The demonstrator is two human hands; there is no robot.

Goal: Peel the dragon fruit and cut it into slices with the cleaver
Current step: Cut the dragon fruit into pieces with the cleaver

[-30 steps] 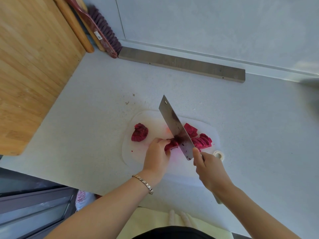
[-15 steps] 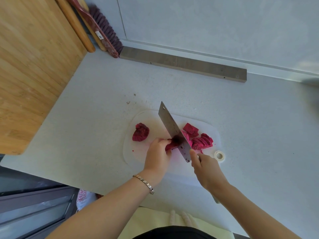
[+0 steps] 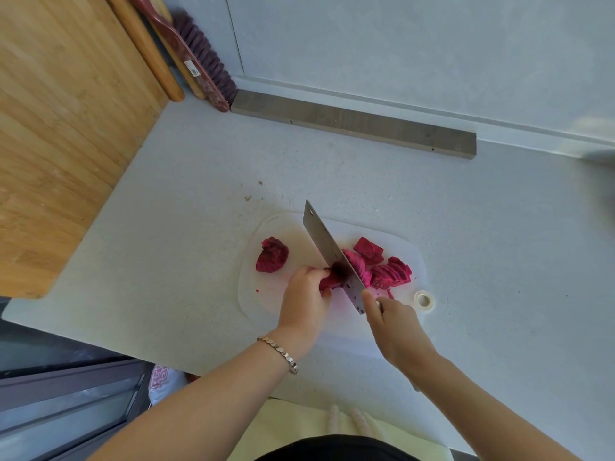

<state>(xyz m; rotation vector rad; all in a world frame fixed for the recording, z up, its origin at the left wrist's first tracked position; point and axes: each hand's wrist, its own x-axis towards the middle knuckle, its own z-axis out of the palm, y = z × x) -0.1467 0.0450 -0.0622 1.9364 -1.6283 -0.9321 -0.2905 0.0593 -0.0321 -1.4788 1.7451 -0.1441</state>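
- Holding the last uncut piece of dragon fruit (image 3: 327, 280) still, our left hand (image 3: 304, 302) was curled tight around it on the white cutting board (image 3: 266, 294).
- Our right hand (image 3: 394, 326) gripped the cleaver (image 3: 331, 252) by its handle, and the blade was down in the fruit, right beside our left fingers (image 3: 316, 272).
- Cut slices (image 3: 382, 269) lay in a pile on the right side of the board, and one more chunk (image 3: 272, 255) sat alone on the left.
- We thought the blade could nick our fingers, because the piece was small and they were so close.
- We also thought the wet, juicy fruit could slip, or the board could slide on the counter (image 3: 199, 227), making a crooked cut.
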